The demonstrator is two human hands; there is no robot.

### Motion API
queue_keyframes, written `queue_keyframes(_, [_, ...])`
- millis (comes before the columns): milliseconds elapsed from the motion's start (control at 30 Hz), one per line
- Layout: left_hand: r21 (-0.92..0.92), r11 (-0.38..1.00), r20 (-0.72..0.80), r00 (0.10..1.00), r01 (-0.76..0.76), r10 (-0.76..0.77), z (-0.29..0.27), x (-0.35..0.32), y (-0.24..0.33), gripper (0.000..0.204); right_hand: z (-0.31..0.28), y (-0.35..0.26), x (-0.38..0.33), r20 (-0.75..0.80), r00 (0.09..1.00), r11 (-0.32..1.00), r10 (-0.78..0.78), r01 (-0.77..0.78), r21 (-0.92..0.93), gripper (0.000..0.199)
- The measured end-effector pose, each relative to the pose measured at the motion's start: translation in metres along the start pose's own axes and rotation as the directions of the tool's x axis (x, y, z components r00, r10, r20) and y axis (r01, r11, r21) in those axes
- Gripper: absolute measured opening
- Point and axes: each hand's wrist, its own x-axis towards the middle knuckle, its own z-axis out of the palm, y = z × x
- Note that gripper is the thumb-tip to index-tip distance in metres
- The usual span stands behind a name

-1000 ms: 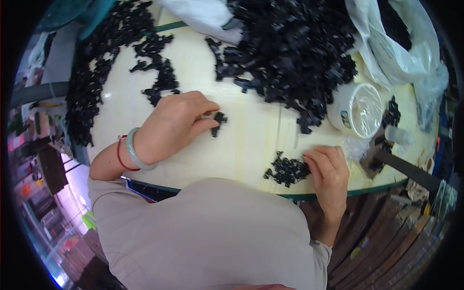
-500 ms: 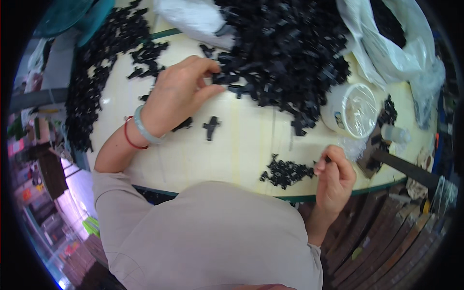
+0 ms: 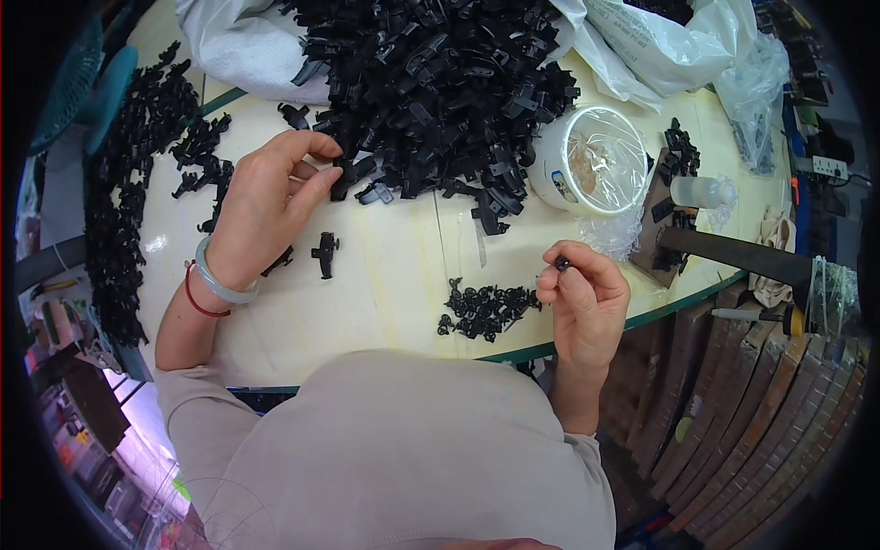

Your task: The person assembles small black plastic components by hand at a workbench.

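Note:
My left hand (image 3: 266,197), with a pale bangle and a red string at its wrist, is at the left edge of a big heap of black plastic parts (image 3: 431,101). Its thumb and forefinger close on one black plastic part (image 3: 342,180) there. My right hand (image 3: 588,298) is raised near the table's front edge, pinching a small black piece (image 3: 562,263) between thumb and fingers. Just left of it lies a small pile of tiny black pieces (image 3: 486,312). A single cross-shaped black part (image 3: 324,255) rests on the pale tabletop, nearer me than my left hand.
A white tub (image 3: 552,174) covered in clear film stands right of the heap. Beyond it are a small translucent bottle (image 3: 701,192) and a dark metal bar (image 3: 733,253). More black parts (image 3: 124,202) line the left side, below a teal fan (image 3: 110,96). White bags (image 3: 243,50) lie behind.
The whole view has shifted, so the table appears further left. My left fingers have closed on a part at the heap's edge. The small piece in my right hand now shows clearly.

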Motion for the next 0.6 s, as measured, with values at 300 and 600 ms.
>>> queue_keyframes(300, [-0.013, 1.000, 0.000, 1.000, -0.001, 0.001, 0.0024, 0.0030, 0.0021, 0.021, -0.0025, 0.0040, 0.0014, -0.083, 0.990, 0.977, -0.115, 0.097, -0.191, 0.017])
queue_keyframes(600, [-0.213, 0.977, 0.025, 1.000, -0.004, 0.010, 0.0015, -0.0014, 0.0036, 0.027, -0.0017, 0.0083, 0.0055, -0.009, 0.986, 0.974, -0.165, 0.161, -0.160, 0.020])
